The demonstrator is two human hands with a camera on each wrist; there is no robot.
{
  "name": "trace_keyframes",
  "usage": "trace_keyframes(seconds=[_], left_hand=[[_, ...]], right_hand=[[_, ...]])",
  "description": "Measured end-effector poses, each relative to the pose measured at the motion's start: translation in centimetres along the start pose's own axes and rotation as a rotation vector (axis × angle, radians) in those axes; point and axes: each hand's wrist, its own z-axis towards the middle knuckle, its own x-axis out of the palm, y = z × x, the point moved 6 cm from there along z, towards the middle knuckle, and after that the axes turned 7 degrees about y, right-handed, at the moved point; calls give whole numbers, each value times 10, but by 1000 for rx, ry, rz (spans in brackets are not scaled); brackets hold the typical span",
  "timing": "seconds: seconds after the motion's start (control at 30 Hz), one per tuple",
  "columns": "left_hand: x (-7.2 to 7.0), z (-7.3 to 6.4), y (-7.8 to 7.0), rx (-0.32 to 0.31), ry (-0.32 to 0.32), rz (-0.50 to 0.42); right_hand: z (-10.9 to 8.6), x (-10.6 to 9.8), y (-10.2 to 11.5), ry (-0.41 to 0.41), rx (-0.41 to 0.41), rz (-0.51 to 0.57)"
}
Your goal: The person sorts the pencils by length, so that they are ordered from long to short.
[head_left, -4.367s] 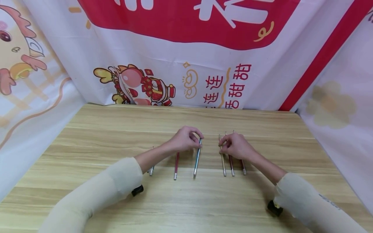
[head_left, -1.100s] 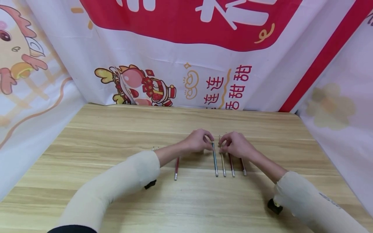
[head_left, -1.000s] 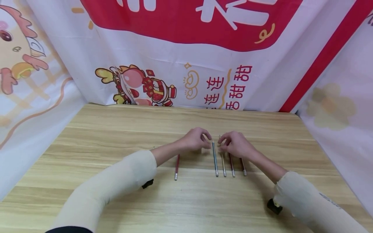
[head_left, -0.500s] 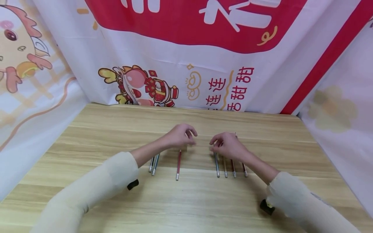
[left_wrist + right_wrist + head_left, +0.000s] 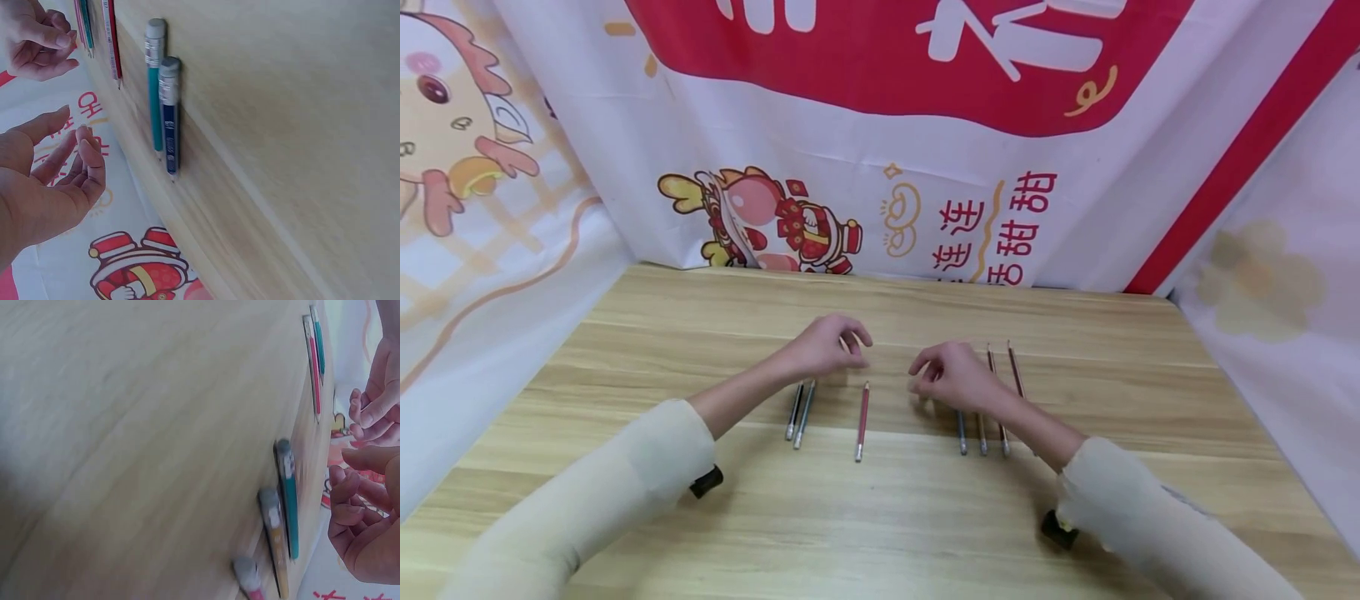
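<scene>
Now both hands hang over the counter (image 5: 880,517), apart from each other, with fingers loosely bent, a clear gap between thumb and fingertips, and nothing held. The red pencil (image 5: 862,421) lies on the near side of the left hand (image 5: 831,343), its point just short of those fingertips; farther left, a dark blue pencil (image 5: 794,410) and a teal pencil (image 5: 805,414) lie close together, partly behind the left hand and wrist. The right hand (image 5: 953,373) is above the far part of a blue-green pencil (image 5: 962,433), with a gold pencil (image 5: 982,433) just to its right and two dark red pencils (image 5: 1017,368) beyond, crossed by the right wrist and forearm. Erasers point to the near side.

Compared with the earliest frame, the blue-green pencil has gone from the left hand's pinch, midway between the groups, to a place beside the gold one. The left hand has drawn back left and let go; the right hand has shifted left, off the gold pencil.
</scene>
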Motion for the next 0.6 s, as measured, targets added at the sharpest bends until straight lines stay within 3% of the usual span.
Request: trace_keyframes(seconds=[0.3,0.6], left_hand=[[-6,-16,15,-37,6,-1],[-12,-30,26,-63,-6,41]], right_hand=[[11,20,16,62,8,50],[22,41,29,96,-48,40]])
